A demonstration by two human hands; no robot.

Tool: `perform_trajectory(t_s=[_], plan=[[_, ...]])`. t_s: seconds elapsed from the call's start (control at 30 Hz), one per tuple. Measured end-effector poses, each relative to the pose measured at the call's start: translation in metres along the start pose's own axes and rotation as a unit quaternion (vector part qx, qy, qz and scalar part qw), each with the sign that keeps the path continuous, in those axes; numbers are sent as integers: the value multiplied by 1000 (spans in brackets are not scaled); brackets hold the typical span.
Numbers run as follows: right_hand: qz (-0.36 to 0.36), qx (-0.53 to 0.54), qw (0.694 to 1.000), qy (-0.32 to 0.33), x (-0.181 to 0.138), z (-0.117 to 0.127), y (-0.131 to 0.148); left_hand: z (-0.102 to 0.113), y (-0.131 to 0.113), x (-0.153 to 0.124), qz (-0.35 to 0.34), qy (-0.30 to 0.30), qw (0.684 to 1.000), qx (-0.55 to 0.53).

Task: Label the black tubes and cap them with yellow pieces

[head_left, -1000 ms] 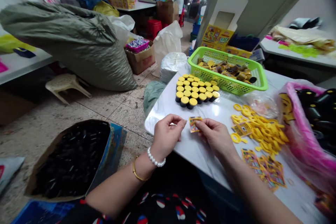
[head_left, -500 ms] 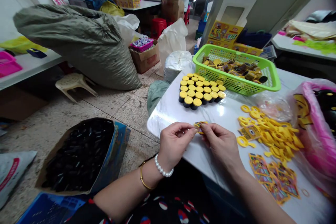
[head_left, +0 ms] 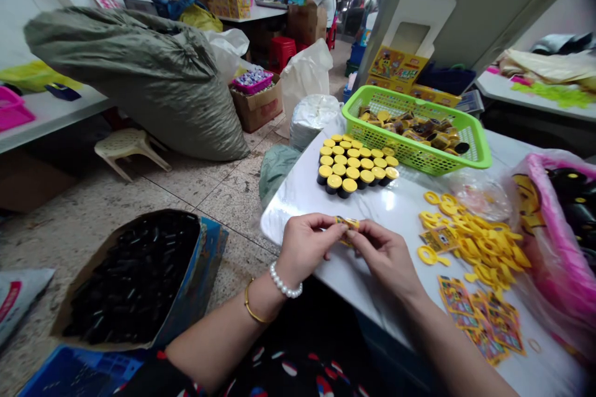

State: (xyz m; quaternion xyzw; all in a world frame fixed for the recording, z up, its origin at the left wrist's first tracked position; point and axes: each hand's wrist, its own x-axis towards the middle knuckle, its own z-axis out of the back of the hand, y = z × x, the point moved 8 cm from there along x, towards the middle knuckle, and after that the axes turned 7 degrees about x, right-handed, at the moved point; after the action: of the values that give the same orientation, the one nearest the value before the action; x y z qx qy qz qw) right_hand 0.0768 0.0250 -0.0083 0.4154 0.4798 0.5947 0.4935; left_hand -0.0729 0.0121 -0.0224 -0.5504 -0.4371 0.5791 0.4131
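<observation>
Near the table's front edge, my left hand (head_left: 305, 249) pinches one side of a small printed yellow card (head_left: 347, 222), which looks curled or folded. The other side is between the thumb and fingers of my right hand (head_left: 386, 257). Fingertips cover much of the card. Beyond my hands, black containers with yellow lids (head_left: 352, 172) stand upright in close rows. To the right lie a pile of yellow ring-shaped plastic pieces with handles (head_left: 488, 245) and a loose stack of similar printed cards (head_left: 500, 325).
A green basket (head_left: 419, 164) of loose containers stands at the table's back. A pink-edged bag (head_left: 544, 198) with black pieces is at right. On the floor at left are a box of black parts (head_left: 135, 279) and a big grey-green sack (head_left: 186, 99). Someone sits far back (head_left: 326, 0).
Both hands have shifted slightly left with the card, and more of its printed face shows between the fingers. The view has moved a little.
</observation>
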Motion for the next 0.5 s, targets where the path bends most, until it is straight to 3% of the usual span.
perform_trajectory(t_s=[0.1,0.2,0.33,0.43,0.5], plan=[[24,-57,995,-77,14,18,17,4,6,3,35,26,998,-36],[105,-218,958,-156,36,25,42,5,12,4,64,44,995,-67],[135,-380,902,-156,67,6,44,4,14,5,76,59,993,-69],[139,-364,905,-171,70,5,39,6,15,5,100,79,988,-90],[130,-262,938,-185,61,18,36,6,17,6,120,93,980,-125]])
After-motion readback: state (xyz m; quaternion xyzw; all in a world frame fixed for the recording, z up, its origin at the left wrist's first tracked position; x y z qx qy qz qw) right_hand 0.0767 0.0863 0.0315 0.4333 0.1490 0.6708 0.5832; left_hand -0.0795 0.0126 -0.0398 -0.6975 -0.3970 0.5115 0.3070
